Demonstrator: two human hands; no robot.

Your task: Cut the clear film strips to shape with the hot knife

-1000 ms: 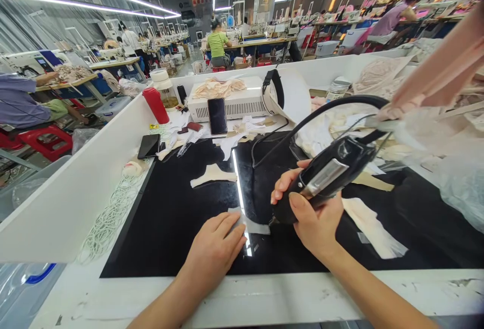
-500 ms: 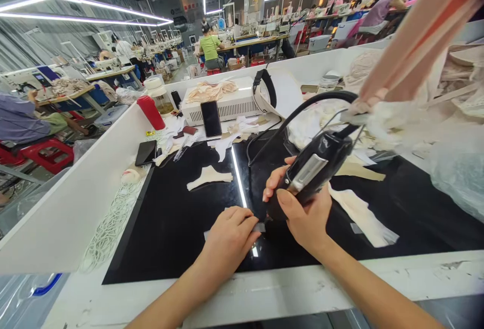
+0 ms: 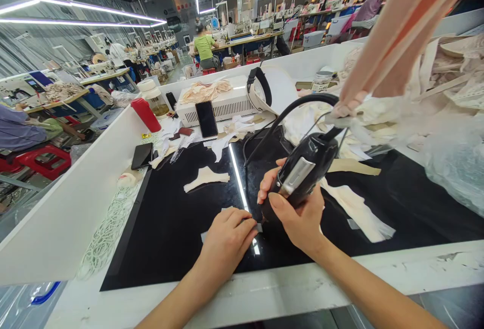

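My right hand (image 3: 298, 213) is closed around a black corded hand tool (image 3: 302, 170) with a silver plate, its tip down on the black work surface (image 3: 174, 233). My left hand (image 3: 227, 241) lies just left of the tip, fingers curled and pressed on a small pale fabric piece (image 3: 206, 236) that it mostly hides. The tool's black cable (image 3: 291, 110) loops up and back. A lit strip (image 3: 236, 178) runs through the surface between the hands.
Cream fabric cut-outs (image 3: 206, 179) (image 3: 355, 208) lie on the black surface. Behind stand a white box machine (image 3: 223, 105), a phone (image 3: 206, 118), a red bottle (image 3: 145, 114) and another phone (image 3: 141, 155). White walls (image 3: 71, 203) fence the bench. Fabric piles and a plastic bag (image 3: 457, 162) sit right.
My left hand slid right over the fabric piece and curled its fingers up against the tool's tip. The right hand with the tool shifted slightly left and down.
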